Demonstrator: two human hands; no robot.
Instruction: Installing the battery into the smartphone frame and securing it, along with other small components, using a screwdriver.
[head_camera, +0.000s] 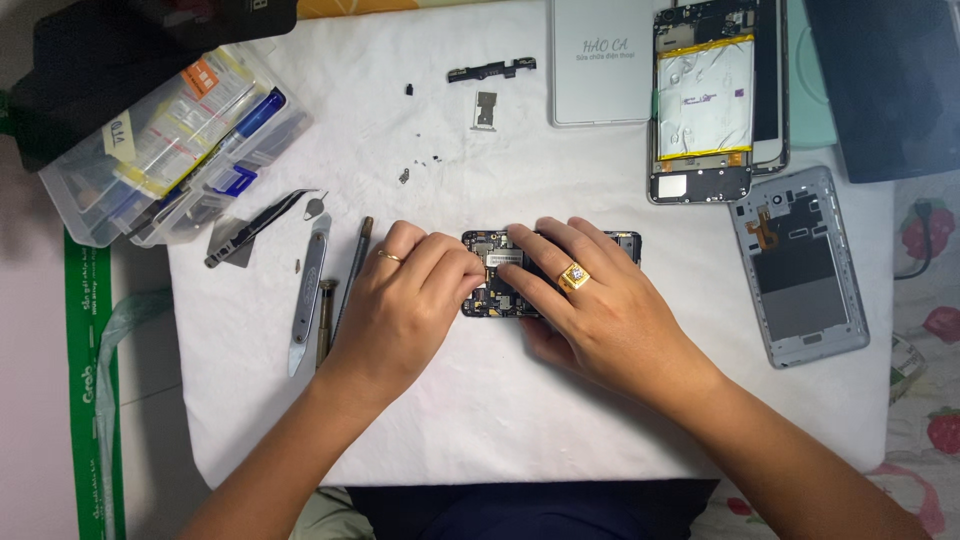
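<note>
Head camera looked down at a white cloth (500, 420). Left of the hands lay a metal pry tool (306, 295). Left hand (400, 310) and right hand (590, 300) curled their fingers onto the opened phone (500, 262), which sat in the middle.

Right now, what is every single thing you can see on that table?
Opened phone: one, dark, cloth centre, under both hands.
Second opened phone: one, silver battery, top right.
Back cover: one, grey, right.
White box: one, top.
Plastic parts box: one, clear, top left.
Tweezers: one, black, left.
Pry tool: one, metal, left.
Screwdrivers: two, left.
White cloth: one.
Left hand, right hand: ringed, touching the phone.
</note>
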